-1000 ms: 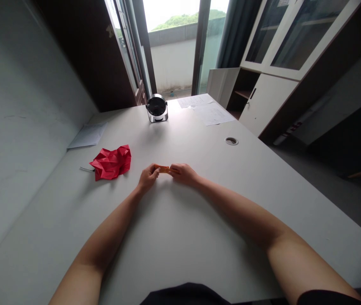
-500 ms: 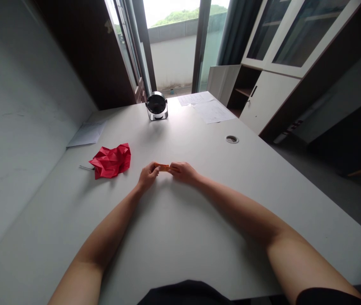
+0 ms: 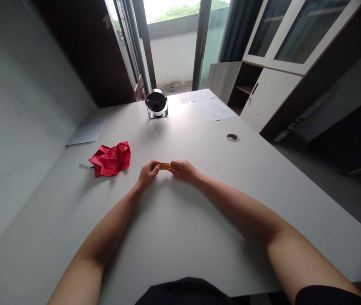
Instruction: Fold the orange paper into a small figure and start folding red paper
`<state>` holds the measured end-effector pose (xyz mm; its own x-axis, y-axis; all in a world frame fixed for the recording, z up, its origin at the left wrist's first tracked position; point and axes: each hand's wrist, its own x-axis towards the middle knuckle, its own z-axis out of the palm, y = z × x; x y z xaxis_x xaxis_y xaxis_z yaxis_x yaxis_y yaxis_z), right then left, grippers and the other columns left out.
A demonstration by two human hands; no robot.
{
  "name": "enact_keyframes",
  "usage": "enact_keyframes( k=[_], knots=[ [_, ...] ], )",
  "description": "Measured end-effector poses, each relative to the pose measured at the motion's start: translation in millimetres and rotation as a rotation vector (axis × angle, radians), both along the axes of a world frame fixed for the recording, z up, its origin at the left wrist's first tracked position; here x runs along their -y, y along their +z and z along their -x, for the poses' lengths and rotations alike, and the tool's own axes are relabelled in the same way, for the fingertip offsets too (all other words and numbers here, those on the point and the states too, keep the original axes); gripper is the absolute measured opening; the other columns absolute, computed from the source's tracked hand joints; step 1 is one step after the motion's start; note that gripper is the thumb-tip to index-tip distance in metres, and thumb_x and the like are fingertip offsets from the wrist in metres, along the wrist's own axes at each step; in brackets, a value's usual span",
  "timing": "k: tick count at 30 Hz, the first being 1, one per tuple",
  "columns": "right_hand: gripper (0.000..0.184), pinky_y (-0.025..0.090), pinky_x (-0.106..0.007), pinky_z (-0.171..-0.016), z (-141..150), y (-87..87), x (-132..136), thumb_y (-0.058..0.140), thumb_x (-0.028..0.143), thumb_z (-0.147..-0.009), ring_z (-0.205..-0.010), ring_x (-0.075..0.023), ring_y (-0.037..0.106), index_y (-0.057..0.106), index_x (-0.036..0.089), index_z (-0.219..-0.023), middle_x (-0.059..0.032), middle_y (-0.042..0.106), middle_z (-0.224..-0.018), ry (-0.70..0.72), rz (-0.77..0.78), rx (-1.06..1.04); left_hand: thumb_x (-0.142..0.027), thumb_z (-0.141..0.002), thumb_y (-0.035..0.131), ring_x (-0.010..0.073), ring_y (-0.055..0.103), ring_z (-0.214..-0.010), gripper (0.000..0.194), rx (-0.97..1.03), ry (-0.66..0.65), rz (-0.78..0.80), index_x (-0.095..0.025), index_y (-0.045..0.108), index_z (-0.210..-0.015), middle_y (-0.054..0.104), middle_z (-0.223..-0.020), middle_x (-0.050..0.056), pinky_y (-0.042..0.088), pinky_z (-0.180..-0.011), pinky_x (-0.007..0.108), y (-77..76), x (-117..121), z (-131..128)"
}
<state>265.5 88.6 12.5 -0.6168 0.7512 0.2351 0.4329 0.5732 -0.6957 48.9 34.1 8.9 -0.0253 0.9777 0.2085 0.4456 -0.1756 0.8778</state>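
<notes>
A small, narrow orange strip (image 3: 163, 166), which looks like folded paper, is held between my two hands over the white table. My left hand (image 3: 148, 173) pinches its left end, thumb toward me. The fingers of my right hand (image 3: 183, 170) are closed on the right end and hide part of it. Left of my hands lies a creased red folded paper (image 3: 112, 159), with a thin dark wire or stem (image 3: 86, 166) sticking out of its left side. Neither hand touches it.
On the white table (image 3: 174, 237) stands a round black lamp-like device on a metal bracket (image 3: 156, 103). Printed sheets (image 3: 215, 109) lie at the far right, and another paper (image 3: 87, 131) lies by the left wall. A round cable hole (image 3: 232, 137) is at right.
</notes>
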Motion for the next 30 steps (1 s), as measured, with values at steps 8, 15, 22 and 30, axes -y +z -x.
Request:
enact_keyframes(
  k=[8, 15, 22, 30],
  knots=[
    [0.018, 0.027, -0.024, -0.059, 0.5, -1.8, -0.7, 0.057, 0.034, -0.087, -0.062, -0.0113, 0.040, 0.059, 0.020, -0.076, 0.0015, 0.056, -0.070, -0.004, -0.006, -0.004, -0.036, -0.091, 0.055, 0.0139, 0.055, -0.062, 0.021, -0.016, 0.007, 0.007, -0.019, 0.067, -0.091, 0.060, -0.068, -0.001, 0.042, -0.062, 0.025, -1.0, -1.3, 1.4],
    [0.016, 0.027, -0.024, -0.059, -0.1, -0.6, 0.2, 0.058, 0.034, -0.087, -0.061, -0.0113, 0.041, 0.062, 0.021, -0.080, 0.0014, 0.058, -0.070, -0.004, -0.001, -0.004, -0.036, -0.090, 0.055, 0.0142, 0.054, -0.063, 0.022, 0.017, 0.002, 0.013, -0.019, 0.068, -0.092, 0.059, -0.067, -0.001, 0.042, -0.061, 0.025, 1.3, 0.2, -0.4],
    [0.016, 0.027, -0.024, -0.059, 0.3, -0.4, -0.1, 0.059, 0.034, -0.087, -0.062, -0.0115, 0.042, 0.062, 0.020, -0.079, 0.0008, 0.059, -0.071, -0.010, -0.003, 0.006, -0.035, -0.090, 0.055, 0.0143, 0.054, -0.062, 0.021, 0.017, 0.004, 0.008, -0.019, 0.069, -0.093, 0.059, -0.067, -0.001, 0.042, -0.061, 0.025, 1.5, 0.4, -0.4],
    [0.019, 0.027, -0.024, -0.059, 1.0, -2.1, -0.8, 0.057, 0.036, -0.087, -0.061, -0.0113, 0.040, 0.060, 0.020, -0.077, 0.0014, 0.057, -0.069, -0.007, -0.006, 0.003, -0.035, -0.090, 0.056, 0.0140, 0.054, -0.062, 0.021, 0.011, 0.008, 0.004, -0.019, 0.068, -0.091, 0.059, -0.066, -0.001, 0.042, -0.060, 0.025, 0.2, -0.5, 0.1]
  ],
)
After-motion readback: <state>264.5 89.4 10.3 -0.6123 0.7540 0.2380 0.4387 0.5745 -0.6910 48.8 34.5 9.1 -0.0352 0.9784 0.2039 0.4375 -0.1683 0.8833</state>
